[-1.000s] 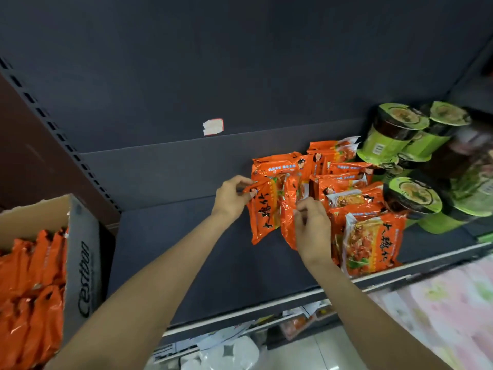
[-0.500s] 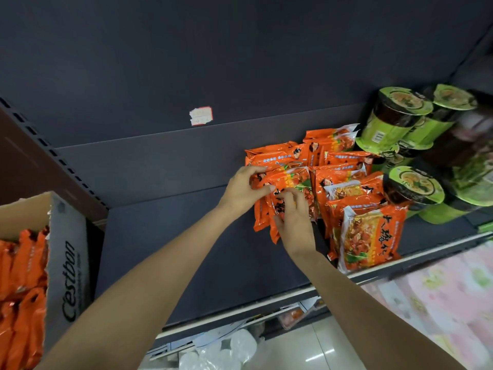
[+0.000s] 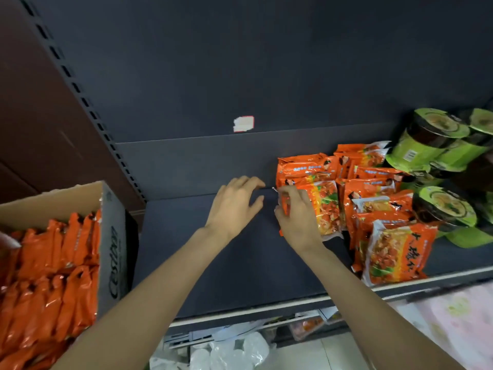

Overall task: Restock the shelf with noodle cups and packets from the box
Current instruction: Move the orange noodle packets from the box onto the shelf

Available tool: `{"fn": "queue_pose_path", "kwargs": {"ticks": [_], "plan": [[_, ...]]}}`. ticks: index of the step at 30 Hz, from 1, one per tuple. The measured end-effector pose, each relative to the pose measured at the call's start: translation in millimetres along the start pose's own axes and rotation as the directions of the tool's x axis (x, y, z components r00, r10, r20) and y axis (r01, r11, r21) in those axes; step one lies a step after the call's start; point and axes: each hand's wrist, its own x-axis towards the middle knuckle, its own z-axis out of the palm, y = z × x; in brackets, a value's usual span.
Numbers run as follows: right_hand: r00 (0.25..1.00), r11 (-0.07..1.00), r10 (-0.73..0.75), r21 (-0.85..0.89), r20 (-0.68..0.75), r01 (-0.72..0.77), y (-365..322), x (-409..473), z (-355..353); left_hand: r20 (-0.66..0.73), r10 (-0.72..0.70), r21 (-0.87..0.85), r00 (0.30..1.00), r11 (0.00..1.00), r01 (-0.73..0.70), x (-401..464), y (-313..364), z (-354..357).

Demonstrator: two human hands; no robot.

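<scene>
An open brown cardboard box (image 3: 112, 236) of orange foil noodle packets (image 3: 53, 263) sits at left. Over the dark grey metal shelf (image 3: 213, 263) the left hand (image 3: 234, 206) hovers, fingers spread, holding nothing — the right hand (image 3: 296, 217) pinches an orange printed noodle packet (image 3: 320, 206) standing beside stacked packets; green-lidded noodle cups (image 3: 437, 140) stand farthest right.
</scene>
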Motion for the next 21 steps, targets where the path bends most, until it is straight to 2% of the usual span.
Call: {"fn": "queue_pose_path", "kwargs": {"ticks": [4,10,16,21], "plan": [[0.988,0.994,-0.112,0.029,0.105,0.109,-48.7,-6.4,23.9,-0.081,-0.018,0.045,0.997,0.999,0.022,-35.9,-27.0,-41.4],[0.944,0.972,-0.230,0.103,0.239,0.210,-142.3,-28.4,85.0,-0.195,-0.174,0.004,0.965,0.984,0.178,-106.7,-95.1,-115.7],[0.916,0.963,-0.256,0.163,0.309,0.214,-236.7,-55.0,163.3,-0.216,-0.307,0.016,0.927,0.948,0.318,-181.1,-190.6,-196.3],[0.915,0.962,-0.254,0.181,0.315,0.204,-299.1,-73.7,231.3,-0.251,-0.457,-0.013,0.854,0.883,0.469,-232.7,-272.6,-248.0]]}}
